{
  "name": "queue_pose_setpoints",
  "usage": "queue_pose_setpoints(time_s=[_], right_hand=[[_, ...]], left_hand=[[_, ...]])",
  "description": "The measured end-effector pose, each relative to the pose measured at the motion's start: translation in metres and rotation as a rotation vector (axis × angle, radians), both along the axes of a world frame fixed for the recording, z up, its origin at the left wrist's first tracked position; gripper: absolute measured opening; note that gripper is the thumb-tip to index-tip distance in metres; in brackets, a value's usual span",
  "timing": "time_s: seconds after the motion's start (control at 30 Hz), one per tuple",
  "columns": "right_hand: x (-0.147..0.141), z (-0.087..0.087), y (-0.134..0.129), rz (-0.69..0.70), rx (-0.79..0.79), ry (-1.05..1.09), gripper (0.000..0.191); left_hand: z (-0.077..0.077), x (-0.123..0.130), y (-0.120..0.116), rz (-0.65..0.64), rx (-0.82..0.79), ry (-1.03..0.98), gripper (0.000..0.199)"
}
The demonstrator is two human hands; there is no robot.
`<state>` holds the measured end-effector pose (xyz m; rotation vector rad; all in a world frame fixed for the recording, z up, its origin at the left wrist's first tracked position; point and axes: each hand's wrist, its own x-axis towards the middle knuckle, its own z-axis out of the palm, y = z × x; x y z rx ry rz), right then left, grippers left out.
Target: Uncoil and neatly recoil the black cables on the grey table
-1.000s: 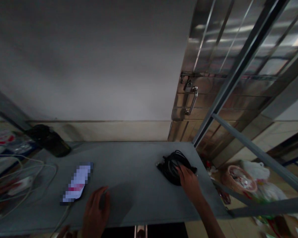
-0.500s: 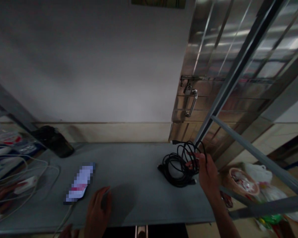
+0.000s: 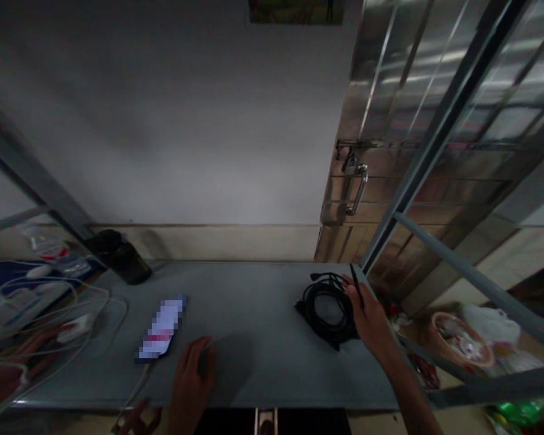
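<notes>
My right hand [image 3: 369, 320] closes at the right edge of a coiled black cable [image 3: 315, 320] lying on the grey tabletop. From between its fingers sticks a thin, straight dark piece [image 3: 356, 281]; I cannot tell whether it is cable or a pen. My left hand [image 3: 193, 374] rests loosely curved near the table's front edge, thumb apart from the fingers, with a dark gap between them and nothing clearly held. Just left of it lies a lit phone [image 3: 163, 329], its screen blurred, with a white cord [image 3: 138, 386] at its lower end.
Another person's hand [image 3: 31, 356] is at a white adapter [image 3: 75, 326] among white cords; more fingers [image 3: 140, 417] show at the front edge. A dark jar [image 3: 120, 257] and a plastic bottle [image 3: 57, 251] stand back left. A metal post [image 3: 421, 163] rises at right, beside a basket [image 3: 462, 344].
The raised loops of black cable have come down onto the coil. My right hand now lies at the coil's edge with a thin dark piece sticking up. The view has shifted slightly left.
</notes>
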<state>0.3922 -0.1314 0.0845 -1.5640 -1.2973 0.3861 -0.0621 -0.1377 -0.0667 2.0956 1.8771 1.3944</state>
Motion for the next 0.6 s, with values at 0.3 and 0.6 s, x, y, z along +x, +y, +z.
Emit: queue_pose_setpoints(time_s=[0.3, 0.6], right_hand=[[-0.004, 0.050, -0.026, -0.066, 0.085, 0.033, 0.059], [-0.014, 0.109, -0.071, -0.230, 0.332, 0.189, 0.049]], left_hand=[[0.004, 0.003, -0.002, 0.015, -0.039, -0.027, 0.032], [0.013, 0.000, -0.001, -0.023, -0.021, -0.082, 0.037]])
